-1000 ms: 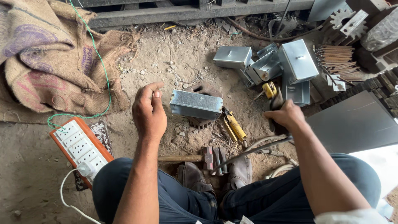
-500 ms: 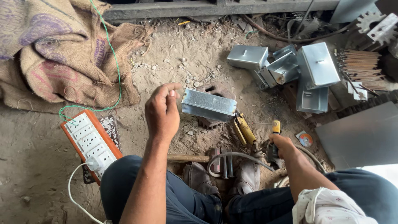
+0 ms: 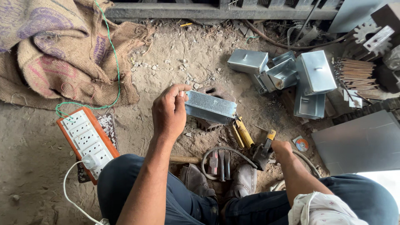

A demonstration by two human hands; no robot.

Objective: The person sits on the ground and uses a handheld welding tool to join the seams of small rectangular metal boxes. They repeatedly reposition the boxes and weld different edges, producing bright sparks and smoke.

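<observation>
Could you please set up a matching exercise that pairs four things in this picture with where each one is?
Things:
1. metal box
2. socket board
3. burlap sacks
4. bundle of rods

Places:
A. far right, beside the pile of metal boxes
B. upper left, heaped on the dirt floor
C. held at its end by the left hand
D. beside the left knee, with a white plug in it

Pairs: 1-C, 2-D, 3-B, 4-A

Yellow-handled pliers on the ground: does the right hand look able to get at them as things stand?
Probably yes. The yellow-handled pliers lie on open dirt just left of the right hand, with nothing on top of them. But that hand already seems to grip a dark tool, so it would likely have to free itself first.
</observation>
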